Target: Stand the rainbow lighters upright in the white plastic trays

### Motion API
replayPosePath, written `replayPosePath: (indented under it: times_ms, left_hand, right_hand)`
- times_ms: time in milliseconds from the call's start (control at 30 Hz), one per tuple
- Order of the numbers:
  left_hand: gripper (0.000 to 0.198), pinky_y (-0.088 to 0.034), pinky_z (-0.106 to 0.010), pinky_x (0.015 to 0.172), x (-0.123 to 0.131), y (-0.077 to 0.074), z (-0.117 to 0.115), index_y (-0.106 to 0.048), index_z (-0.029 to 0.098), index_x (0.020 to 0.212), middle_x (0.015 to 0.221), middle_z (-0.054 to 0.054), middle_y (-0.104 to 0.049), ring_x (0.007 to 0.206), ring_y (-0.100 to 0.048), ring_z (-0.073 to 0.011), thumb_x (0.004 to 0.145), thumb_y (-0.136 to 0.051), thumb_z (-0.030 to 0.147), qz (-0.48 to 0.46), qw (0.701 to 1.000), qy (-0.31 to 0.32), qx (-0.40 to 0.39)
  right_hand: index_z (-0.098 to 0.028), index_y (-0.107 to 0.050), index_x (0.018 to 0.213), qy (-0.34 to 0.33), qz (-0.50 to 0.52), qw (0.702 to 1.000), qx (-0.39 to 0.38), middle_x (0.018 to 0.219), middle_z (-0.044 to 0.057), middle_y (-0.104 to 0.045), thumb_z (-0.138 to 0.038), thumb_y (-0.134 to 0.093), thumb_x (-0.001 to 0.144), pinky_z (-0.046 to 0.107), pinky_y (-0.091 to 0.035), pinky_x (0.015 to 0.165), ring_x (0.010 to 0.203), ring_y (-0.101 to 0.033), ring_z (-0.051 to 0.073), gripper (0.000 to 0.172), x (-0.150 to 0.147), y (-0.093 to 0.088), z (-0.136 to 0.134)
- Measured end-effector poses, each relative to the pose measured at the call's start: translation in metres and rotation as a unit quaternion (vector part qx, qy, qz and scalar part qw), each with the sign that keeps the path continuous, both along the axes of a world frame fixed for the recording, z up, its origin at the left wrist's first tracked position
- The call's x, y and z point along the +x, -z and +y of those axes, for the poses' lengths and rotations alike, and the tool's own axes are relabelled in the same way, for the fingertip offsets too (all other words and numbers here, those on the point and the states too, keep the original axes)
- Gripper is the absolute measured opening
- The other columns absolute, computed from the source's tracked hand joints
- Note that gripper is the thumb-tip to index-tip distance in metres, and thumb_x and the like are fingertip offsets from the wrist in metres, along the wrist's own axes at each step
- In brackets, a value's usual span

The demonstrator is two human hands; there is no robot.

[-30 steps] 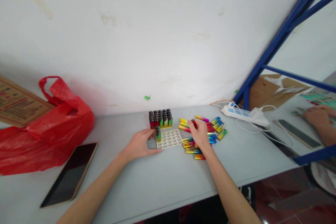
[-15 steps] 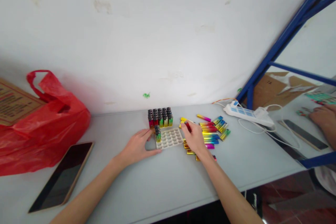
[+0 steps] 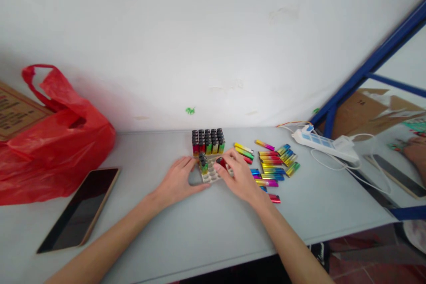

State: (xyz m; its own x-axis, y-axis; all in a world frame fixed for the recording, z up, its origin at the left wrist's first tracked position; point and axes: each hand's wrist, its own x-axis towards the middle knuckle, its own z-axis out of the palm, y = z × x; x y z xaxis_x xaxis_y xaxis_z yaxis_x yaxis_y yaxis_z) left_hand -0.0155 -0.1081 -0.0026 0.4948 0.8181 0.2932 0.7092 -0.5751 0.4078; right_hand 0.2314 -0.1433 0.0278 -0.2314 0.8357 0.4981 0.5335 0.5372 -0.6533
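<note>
A pale tray [image 3: 208, 177] with rows of round hollows lies on the table, and several green-yellow lighters [image 3: 203, 167] stand upright in its left column. My left hand [image 3: 178, 180] braces the tray's left side, thumb at the front corner and fingers at the back. Over the tray, my right hand [image 3: 240, 176] pinches a red lighter [image 3: 220, 162] with a black top; the fingers partly hide the tray. Behind the tray stands a block of upright black-topped lighters [image 3: 208, 143]. Loose metallic coloured lighters [image 3: 271, 171] lie to the right of my right hand.
A red plastic bag [image 3: 66, 142] and a cardboard box [image 3: 20, 111] stand at the left, with a dark phone or tablet [image 3: 80, 208] in front. At the right are a white power strip [image 3: 324, 143] with cables, a blue metal frame [image 3: 359, 75] and another person's hand [image 3: 416, 153].
My right hand has moved left from the loose lighters to above the tray, carrying the red lighter. My left hand stays at the tray's left side. The camera view has shifted slightly.
</note>
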Motion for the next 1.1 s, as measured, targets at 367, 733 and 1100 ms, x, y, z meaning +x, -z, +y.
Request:
replayPosePath:
  times_ms: [367,733,1100]
  left_hand:
    - [0.062,-0.06,-0.052,0.099,0.002,0.006,-0.003,-0.068,0.021,0.118,0.116,-0.013,-0.077,0.109,-0.074,-0.0371,0.087,-0.084,0.072,0.015,1.0,-0.001,0.014]
    - [0.051,-0.059,-0.053,0.096,0.003,0.007,-0.003,-0.067,0.021,0.114,0.113,-0.012,-0.077,0.107,-0.074,-0.0373,0.089,-0.084,0.062,0.019,1.0,0.006,0.017]
    - [0.059,-0.059,-0.052,0.101,-0.003,0.008,0.003,-0.07,0.023,0.116,0.113,-0.012,-0.078,0.106,-0.075,-0.0366,0.089,-0.077,0.074,0.001,1.0,0.01,0.002]
  right_hand:
    - [-0.023,-0.068,0.092,-0.024,0.032,0.992,-0.117,0.082,0.003,-0.077,-0.041,-0.064,0.112,0.032,-0.054,0.07,0.073,-0.073,0.02,0.026,-0.012,0.007,-0.004]
    - [-0.021,-0.07,0.092,0.047,-0.22,0.974,-0.007,0.09,0.008,-0.077,-0.046,-0.069,0.111,0.04,-0.053,0.081,0.086,-0.073,0.028,0.031,-0.023,0.011,-0.006]
    - [-0.022,-0.074,0.105,0.168,-0.092,0.981,-0.005,0.097,0.008,-0.079,-0.044,-0.05,0.117,0.04,-0.051,0.086,0.087,-0.07,0.025,0.035,0.046,0.011,0.012]
